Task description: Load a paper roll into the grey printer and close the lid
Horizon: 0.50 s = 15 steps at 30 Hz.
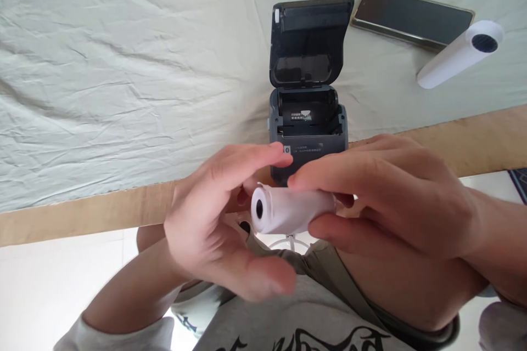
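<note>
A white paper roll with a dark core lies sideways between my hands, above my lap. My right hand grips its right end between thumb and fingers. Around the roll's left end, my left hand is spread, with thumb and fingers apart and no visible hold on it. Just beyond my fingers stands a small dark grey label printer. Its black lid is raised, and the paper compartment shows a small label at the bottom. My hands cover the printer's near edge.
A smartphone lies face up at the back right. Beside it a second white paper roll stands upright on the pale wrinkled cloth. The table's bare brown edge runs in front of me. Something shiny and clear sits at the top left.
</note>
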### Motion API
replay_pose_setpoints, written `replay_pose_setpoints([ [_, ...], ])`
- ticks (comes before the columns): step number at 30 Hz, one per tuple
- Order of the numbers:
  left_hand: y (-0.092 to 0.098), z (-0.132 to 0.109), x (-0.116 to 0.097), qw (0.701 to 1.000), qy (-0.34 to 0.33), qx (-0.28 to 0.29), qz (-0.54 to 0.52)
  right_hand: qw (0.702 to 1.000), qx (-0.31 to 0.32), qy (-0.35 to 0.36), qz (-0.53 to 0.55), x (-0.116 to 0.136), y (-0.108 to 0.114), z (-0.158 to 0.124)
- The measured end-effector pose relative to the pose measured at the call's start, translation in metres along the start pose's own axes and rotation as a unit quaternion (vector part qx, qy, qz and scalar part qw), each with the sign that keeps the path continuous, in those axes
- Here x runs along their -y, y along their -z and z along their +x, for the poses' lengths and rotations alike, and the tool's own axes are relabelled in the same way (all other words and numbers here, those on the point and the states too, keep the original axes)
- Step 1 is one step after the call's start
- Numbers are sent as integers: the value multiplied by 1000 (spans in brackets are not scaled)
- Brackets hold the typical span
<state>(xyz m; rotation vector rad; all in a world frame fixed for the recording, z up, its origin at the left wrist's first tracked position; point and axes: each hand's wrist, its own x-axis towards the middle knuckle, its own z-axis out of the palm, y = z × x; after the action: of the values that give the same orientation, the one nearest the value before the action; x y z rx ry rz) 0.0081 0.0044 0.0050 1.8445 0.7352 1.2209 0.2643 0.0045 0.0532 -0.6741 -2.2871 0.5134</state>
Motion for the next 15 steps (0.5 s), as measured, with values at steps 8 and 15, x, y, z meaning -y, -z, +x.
replay_pose_setpoints([
  [8, 7, 12, 12, 990, -133, 38, 17, 999, 13, -24, 35, -3, -2, -3],
  [15, 4, 4, -6, 997, -35, 34, 66, 999, -4, -38, 1, -3, -1, -2],
])
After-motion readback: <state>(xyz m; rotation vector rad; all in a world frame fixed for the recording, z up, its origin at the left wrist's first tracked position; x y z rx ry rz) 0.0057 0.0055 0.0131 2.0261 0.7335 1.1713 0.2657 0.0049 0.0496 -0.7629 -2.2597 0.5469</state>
